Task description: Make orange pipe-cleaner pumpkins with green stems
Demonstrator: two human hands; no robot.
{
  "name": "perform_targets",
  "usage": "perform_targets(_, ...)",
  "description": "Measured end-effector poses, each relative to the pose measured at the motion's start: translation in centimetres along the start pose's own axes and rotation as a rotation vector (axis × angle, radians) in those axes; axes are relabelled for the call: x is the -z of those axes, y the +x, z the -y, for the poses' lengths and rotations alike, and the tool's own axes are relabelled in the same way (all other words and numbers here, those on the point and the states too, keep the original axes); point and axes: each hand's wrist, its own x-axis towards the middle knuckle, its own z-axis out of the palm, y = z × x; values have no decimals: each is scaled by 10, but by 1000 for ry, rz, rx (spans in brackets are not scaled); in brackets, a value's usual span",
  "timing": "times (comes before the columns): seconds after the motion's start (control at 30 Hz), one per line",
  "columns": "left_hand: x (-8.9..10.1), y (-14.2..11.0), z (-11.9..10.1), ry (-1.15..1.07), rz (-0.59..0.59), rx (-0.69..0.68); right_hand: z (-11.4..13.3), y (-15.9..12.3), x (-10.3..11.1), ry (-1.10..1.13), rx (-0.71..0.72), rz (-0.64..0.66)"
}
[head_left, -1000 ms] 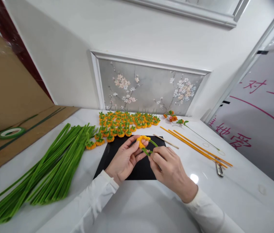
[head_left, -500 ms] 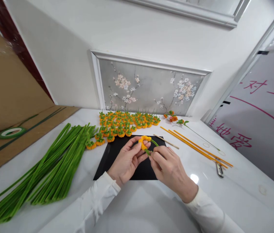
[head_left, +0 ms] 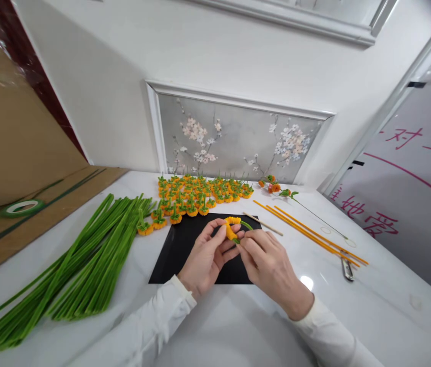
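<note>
Over a black mat (head_left: 169,260), both hands work on one small piece. My left hand (head_left: 205,257) is closed, thumb and fingers pinching an orange coiled pipe cleaner (head_left: 232,221) bent into a curve. A green pipe cleaner (head_left: 246,225) runs through the coil and arcs out at its right side. Its lower end shows just below the coil, where my right hand (head_left: 272,267) pinches it between thumb and index finger. The fingertips of the two hands almost meet, and the exact grip of the right is partly hidden.
Many orange flower heads (head_left: 191,205) with green stems stand behind the mat. A pile of green pipe cleaners (head_left: 85,265) lies left. To the right are a thin stick (head_left: 263,224), orange pipe cleaners (head_left: 307,233), a metal tool (head_left: 347,270) and a flower stem (head_left: 318,215).
The orange coil has slid or stretched downward along the green pipe cleaner, covering more of its lower part. My left hand has shifted slightly right, and the view has moved a little.
</note>
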Motion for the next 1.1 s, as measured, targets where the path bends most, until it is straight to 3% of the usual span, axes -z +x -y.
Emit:
perform_targets(0.27, 12, 9, -14, 12, -66, 63, 0, 1, 2, -4, 64, 42)
perform_targets(0.73, 8, 6, 0, 82, 21, 7, 3, 0, -2, -69, 29, 72)
perform_targets(1.1, 19, 10, -20, 141, 41, 94, -2, 3, 5, 41, 99, 86)
